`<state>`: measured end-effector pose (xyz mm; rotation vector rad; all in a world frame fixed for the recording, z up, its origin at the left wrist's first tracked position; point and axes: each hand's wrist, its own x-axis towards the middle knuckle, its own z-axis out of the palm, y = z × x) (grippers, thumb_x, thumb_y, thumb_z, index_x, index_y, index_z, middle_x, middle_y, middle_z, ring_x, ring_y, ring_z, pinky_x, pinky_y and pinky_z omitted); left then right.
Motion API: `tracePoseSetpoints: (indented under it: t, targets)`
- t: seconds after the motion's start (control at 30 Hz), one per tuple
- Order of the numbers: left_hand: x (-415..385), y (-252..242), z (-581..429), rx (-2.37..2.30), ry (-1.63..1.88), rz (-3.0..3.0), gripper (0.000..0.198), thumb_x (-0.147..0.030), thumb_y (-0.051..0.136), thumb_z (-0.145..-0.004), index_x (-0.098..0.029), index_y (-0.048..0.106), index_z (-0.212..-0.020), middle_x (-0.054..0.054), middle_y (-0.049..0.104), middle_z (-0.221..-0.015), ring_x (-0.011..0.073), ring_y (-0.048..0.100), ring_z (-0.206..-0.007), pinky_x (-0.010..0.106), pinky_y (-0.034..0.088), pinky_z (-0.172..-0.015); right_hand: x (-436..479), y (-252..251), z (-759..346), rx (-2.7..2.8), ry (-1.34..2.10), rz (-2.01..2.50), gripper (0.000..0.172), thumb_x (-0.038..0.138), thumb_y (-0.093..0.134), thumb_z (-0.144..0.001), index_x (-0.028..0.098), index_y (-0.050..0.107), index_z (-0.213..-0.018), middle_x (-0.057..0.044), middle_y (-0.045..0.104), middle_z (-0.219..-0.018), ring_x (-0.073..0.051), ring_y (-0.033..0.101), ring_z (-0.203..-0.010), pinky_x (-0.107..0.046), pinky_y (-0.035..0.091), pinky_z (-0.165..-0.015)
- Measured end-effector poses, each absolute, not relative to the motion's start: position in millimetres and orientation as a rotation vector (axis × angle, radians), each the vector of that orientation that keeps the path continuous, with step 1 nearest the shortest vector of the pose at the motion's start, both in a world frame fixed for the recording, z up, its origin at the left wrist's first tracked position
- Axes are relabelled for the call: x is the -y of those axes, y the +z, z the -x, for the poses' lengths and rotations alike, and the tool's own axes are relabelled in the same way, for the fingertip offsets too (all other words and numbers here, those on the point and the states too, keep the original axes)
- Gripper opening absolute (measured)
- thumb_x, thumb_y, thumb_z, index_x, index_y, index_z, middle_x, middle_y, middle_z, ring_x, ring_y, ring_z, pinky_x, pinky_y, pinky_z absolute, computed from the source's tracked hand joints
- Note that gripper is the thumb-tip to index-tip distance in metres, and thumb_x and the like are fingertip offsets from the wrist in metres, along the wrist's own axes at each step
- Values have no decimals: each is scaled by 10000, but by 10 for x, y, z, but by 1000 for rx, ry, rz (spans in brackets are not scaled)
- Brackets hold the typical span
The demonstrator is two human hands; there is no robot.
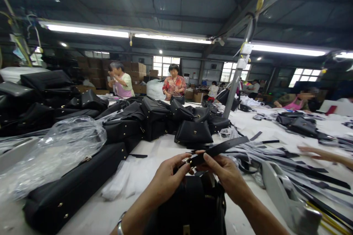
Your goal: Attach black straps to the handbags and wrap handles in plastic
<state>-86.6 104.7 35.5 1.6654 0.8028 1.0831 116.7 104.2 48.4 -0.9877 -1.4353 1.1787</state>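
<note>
A black strap [220, 147] runs up and to the right from between my hands. My left hand [168, 178] pinches its near end at a small metal fitting. My right hand [224, 174] grips the strap just beside it, fingers closed. Below both hands sits a black handbag [193, 209] close to me at the table's front.
Black handbags [154, 119] are piled across the white table [154, 147]. Crumpled clear plastic [57, 147] lies at left over a long black bag [74, 185]. Loose black straps [303, 172] spread at right, where another person's hand [325, 154] reaches. A metal pole [234, 84] rises mid-table. Several people stand beyond.
</note>
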Motion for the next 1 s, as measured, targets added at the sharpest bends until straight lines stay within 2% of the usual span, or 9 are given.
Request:
tracePoseSetpoints:
  t: [0.13,0.33,0.6,0.8,1.0]
  targets:
    - [-1026,335,876,-843,1099,-1621,484,-399,600,-957,-188,548,-1389,37,734,-858,143,623,-688,248,482,-669,-1028,464,-1165,1269,1297,953,466,517,757,-833,159,770,-1131,-107,790,-909,-236,752,-819,-330,600,-789]
    - [-1020,331,885,-830,1097,-1586,565,-420,605,-939,-170,494,-1434,42,705,-855,130,605,-633,260,487,-652,-1021,481,-1142,1042,1480,897,387,437,811,-805,171,781,-1086,-105,793,-970,-224,760,-874,-246,616,-704]
    - [-1041,334,887,-764,1094,-1476,631,-407,630,-917,-177,445,-1475,15,686,-797,92,535,-560,213,454,-562,-1076,419,-1118,719,1604,792,304,294,916,-676,198,806,-943,-39,802,-839,-147,745,-703,-174,616,-607]
    - [-1059,305,872,-883,1066,-1517,622,-378,639,-904,-209,462,-1476,5,697,-776,83,526,-507,200,434,-526,-1090,386,-1166,843,1537,817,330,372,887,-719,206,799,-990,-51,798,-868,-160,745,-737,-180,611,-612]
    - [-1010,383,822,-1076,1019,-1595,621,-318,625,-893,-241,452,-1485,-13,712,-770,116,565,-564,224,440,-581,-1123,304,-1226,1157,1409,912,372,481,804,-793,201,802,-1039,-88,788,-871,-228,741,-753,-304,617,-691]
